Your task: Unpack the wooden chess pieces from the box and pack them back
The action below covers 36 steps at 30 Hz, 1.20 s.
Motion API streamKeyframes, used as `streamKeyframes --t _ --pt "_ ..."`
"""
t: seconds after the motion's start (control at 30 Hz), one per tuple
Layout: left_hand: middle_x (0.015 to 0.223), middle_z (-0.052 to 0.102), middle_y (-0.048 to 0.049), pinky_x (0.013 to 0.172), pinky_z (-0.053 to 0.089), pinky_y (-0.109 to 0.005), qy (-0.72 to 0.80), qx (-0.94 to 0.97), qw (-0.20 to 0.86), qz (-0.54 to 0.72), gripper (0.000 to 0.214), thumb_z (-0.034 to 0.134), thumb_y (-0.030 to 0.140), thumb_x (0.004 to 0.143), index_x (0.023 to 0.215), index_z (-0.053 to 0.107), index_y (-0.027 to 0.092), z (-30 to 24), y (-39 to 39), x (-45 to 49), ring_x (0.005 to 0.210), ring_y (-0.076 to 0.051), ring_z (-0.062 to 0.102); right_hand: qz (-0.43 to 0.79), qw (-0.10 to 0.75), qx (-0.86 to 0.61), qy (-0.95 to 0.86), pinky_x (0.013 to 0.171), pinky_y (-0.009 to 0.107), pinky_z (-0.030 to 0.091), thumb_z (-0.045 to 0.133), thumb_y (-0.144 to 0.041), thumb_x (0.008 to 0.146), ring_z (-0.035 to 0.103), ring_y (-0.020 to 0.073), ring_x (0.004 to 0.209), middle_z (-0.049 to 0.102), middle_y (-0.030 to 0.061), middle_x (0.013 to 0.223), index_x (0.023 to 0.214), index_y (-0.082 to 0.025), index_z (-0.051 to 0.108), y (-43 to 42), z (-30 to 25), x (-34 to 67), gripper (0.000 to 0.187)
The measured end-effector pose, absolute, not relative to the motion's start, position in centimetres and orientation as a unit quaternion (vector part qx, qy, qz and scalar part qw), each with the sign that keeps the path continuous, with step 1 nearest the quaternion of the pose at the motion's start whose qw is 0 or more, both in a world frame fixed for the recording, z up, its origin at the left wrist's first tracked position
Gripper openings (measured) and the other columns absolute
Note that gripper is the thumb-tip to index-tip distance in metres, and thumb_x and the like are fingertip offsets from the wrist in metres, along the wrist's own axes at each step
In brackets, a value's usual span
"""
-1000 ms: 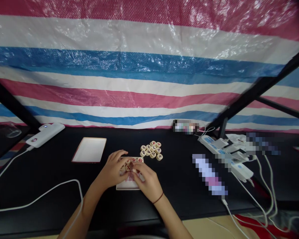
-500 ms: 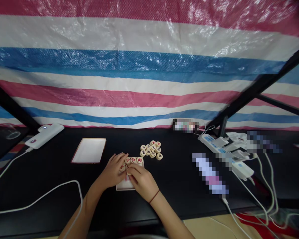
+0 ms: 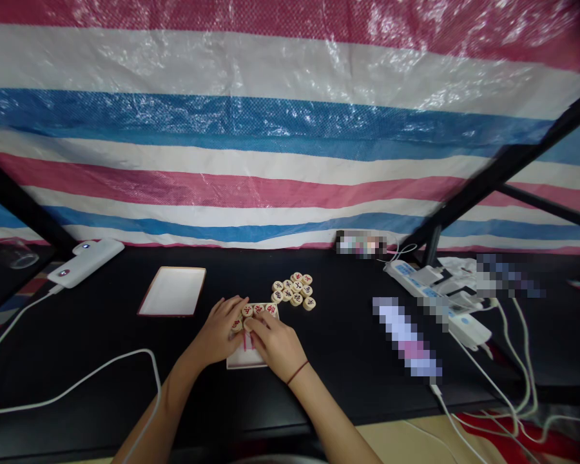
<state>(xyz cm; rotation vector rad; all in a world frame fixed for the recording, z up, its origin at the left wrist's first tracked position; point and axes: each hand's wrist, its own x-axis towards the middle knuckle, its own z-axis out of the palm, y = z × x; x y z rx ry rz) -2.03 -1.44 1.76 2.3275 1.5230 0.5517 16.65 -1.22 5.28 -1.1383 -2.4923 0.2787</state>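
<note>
A small white box (image 3: 244, 361) lies on the black table (image 3: 343, 348) in front of me, with round wooden chess pieces (image 3: 258, 310) lined up along its far edge. My left hand (image 3: 220, 332) rests on the box's left side, fingers curled over the pieces there. My right hand (image 3: 275, 341) lies over the box's right half, its fingertips pressed on a piece near the middle. A loose cluster of several more chess pieces (image 3: 294, 292) sits just beyond the box.
The box's white lid (image 3: 173, 291) lies to the left. A white power bank (image 3: 86, 260) with a looping cable (image 3: 77, 380) sits far left. Power strips and cables (image 3: 439, 299) crowd the right. A striped tarp (image 3: 290, 129) hangs behind the table.
My right hand has slid left and forward over the box, from a raised pinch to fingertips down on the pieces. My left hand has barely shifted.
</note>
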Motion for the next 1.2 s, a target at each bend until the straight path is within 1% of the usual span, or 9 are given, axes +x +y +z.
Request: streamKeyframes --t 0.2,0.47,0.63,0.8,0.87,0.93,1.0,1.1,1.2 --pt "0.141 0.047 -0.0127 0.113 0.024 -0.054 0.531 0.809 0.156 0.196 0.06 0.048 0.02 0.083 0.142 0.036 0.02 1.9 -1.4 -2.0 0.132 -0.026 0.041 0.09 0.129 -0.419 -0.894 0.051 0.02 0.042 0.053 -0.018 0.089 0.064 0.015 0.071 0.067 0.0029 0.091 0.097 -0.025 0.062 -0.7 5.5 16.3 0.014" --pt "0.141 0.046 -0.0134 0.114 0.025 -0.052 0.537 0.808 0.154 0.187 0.064 0.053 0.02 0.08 0.141 0.037 0.017 1.8 -1.4 -1.9 0.132 -0.027 0.04 0.09 0.112 -0.427 -0.893 0.051 0.02 0.042 0.054 -0.021 0.088 0.066 0.0163 0.073 0.068 0.0035 0.094 0.102 -0.025 0.061 -0.5 5.3 16.2 0.016" --pt "0.14 0.046 -0.0113 0.113 0.024 -0.053 0.532 0.808 0.156 0.198 0.063 0.053 0.026 0.083 0.142 0.034 0.021 1.8 -1.5 -2.0 0.132 -0.026 0.04 0.127 0.127 -0.423 -0.888 0.057 0.02 0.045 0.053 -0.018 0.088 0.066 0.0157 0.075 0.069 0.0037 0.098 0.108 -0.026 0.061 -0.8 5.6 16.5 0.023" --pt "0.138 0.046 -0.0114 0.111 0.028 -0.05 0.53 0.799 0.168 0.229 0.067 0.056 0.035 0.084 0.144 0.031 0.023 2.8 -1.5 -1.7 0.129 -0.027 0.041 0.187 0.21 -0.445 -0.85 0.067 0.021 0.046 0.052 -0.02 0.088 0.065 0.0141 0.076 0.069 0.0019 0.094 0.111 -0.025 0.06 -0.1 6.7 18.4 0.025" --pt "0.137 0.046 -0.0119 0.108 0.031 -0.048 0.527 0.802 0.164 0.229 0.068 0.059 0.038 0.081 0.143 0.034 0.023 3.3 -1.1 -1.4 0.128 -0.028 0.042 0.173 0.233 -0.484 -0.825 0.07 0.022 0.046 0.05 -0.022 0.089 0.065 0.0146 0.078 0.068 0.0023 0.091 0.108 -0.023 0.061 1.3 7.2 19.7 0.022" --pt "0.136 0.046 -0.0118 0.106 0.033 -0.047 0.521 0.81 0.154 0.219 0.07 0.063 0.041 0.078 0.141 0.038 0.024 3.6 -0.6 -1.0 0.126 -0.029 0.042 0.134 0.235 -0.545 -0.794 0.073 0.024 0.046 0.048 -0.025 0.09 0.064 0.0165 0.084 0.067 0.0043 0.098 0.105 -0.022 0.063 3.4 7.8 21.0 0.021" --pt "0.133 0.049 -0.0104 0.104 0.034 -0.047 0.523 0.815 0.138 0.207 0.068 0.065 0.042 0.076 0.138 0.042 0.026 3.7 -0.2 -0.5 0.123 -0.03 0.045 0.112 0.206 -0.603 -0.763 0.075 0.025 0.046 0.048 -0.029 0.09 0.063 0.0177 0.089 0.063 0.0058 0.108 0.106 -0.022 0.063 5.9 8.2 21.8 0.023" --pt "0.127 0.054 -0.0079 0.099 0.036 -0.046 0.532 0.816 0.123 0.187 0.062 0.063 0.041 0.077 0.135 0.046 0.028 3.7 0.2 0.0 0.116 -0.028 0.049 0.113 0.103 -0.668 -0.729 0.077 0.028 0.046 0.048 -0.034 0.09 0.063 0.0205 0.094 0.058 0.0079 0.118 0.114 -0.023 0.061 9.3 8.4 22.4 0.03" --pt "0.125 0.057 -0.0075 0.096 0.037 -0.045 0.539 0.816 0.125 0.169 0.059 0.061 0.039 0.079 0.134 0.046 0.027 3.6 0.2 0.1 0.112 -0.028 0.051 0.133 0.028 -0.683 -0.718 0.077 0.031 0.046 0.05 -0.038 0.087 0.064 0.0242 0.096 0.059 0.0107 0.116 0.113 -0.022 0.063 11.5 8.1 22.2 0.033"
